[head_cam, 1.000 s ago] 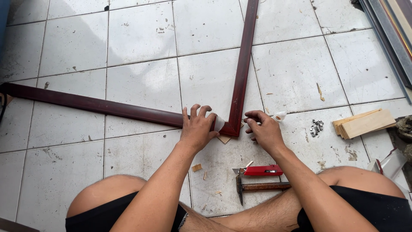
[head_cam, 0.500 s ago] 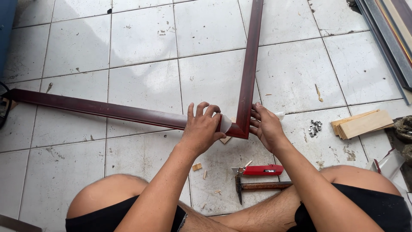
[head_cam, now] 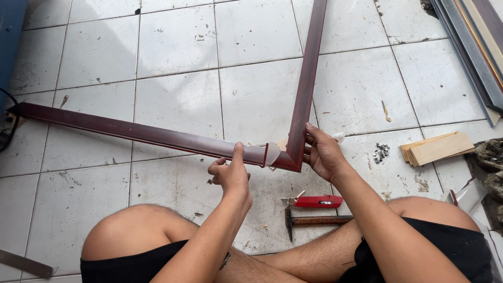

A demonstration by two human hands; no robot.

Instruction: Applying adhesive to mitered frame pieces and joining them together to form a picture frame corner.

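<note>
Two dark red moulding strips meet in a mitred corner on the white tiled floor. The left strip runs far to the left; the right strip runs up and away. My left hand pinches the left strip just beside the joint, thumb up on its top. My right hand grips the right strip at the corner. A pale tape flap sticks out at the joint.
A red utility knife and a hammer lie between my knees. Thin wood slats are stacked at right, with metal bits beside them. Long profiles lean at top right. A blue object stands at far left.
My left hand has slid off the corner, leftward along the left strip, uncovering the tape flap. The joined strips sit slightly higher and further right in view.
</note>
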